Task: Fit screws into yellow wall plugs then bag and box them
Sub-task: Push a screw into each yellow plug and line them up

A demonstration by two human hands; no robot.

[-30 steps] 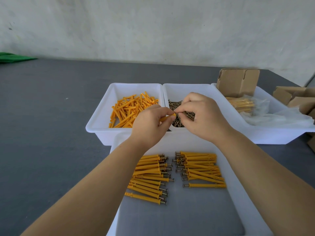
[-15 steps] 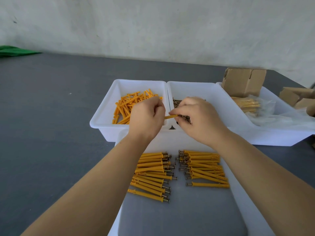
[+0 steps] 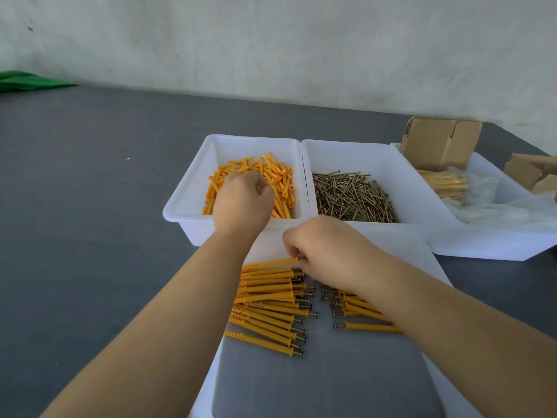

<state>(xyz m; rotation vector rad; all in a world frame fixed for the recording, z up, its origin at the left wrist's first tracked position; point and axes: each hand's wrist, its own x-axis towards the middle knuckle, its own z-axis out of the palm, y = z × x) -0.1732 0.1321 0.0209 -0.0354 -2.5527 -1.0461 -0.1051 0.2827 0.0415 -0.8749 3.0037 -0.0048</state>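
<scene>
The two hands have separated since half a second ago, when they met over the bins with a plug and screw between them: the right hand (image 3: 328,251) has come down to the near tray (image 3: 422,254) and the left hand (image 3: 241,203) has gone back into the bin of loose yellow wall plugs (image 3: 280,182). That suggests one assembly is finished and the next is already being started. The right hand's fingers (image 3: 294,251) are curled and pinch the screw end of the fitted plug (image 3: 271,263), which stretches out to the left of the fingertips and lies at the far end of the left row of finished plugs (image 3: 268,309), touching or just above it; which one I cannot tell. The second row of finished plugs (image 3: 361,312) lies just beneath and nearer than that wrist, partly hidden by the forearm. The left hand's fingers are curled down into the loose plugs, which spread beyond and to the right of the knuckles; whether they already hold a plug is hidden by the back of the hand. The bin of screws (image 3: 352,196) sits just beyond the right hand's fingers, untouched. Farther right, bagged plugs (image 3: 446,184) and cardboard boxes (image 3: 440,143) wait in another bin, well apart from both hands, so bagging and boxing look still to come for these rows.
</scene>
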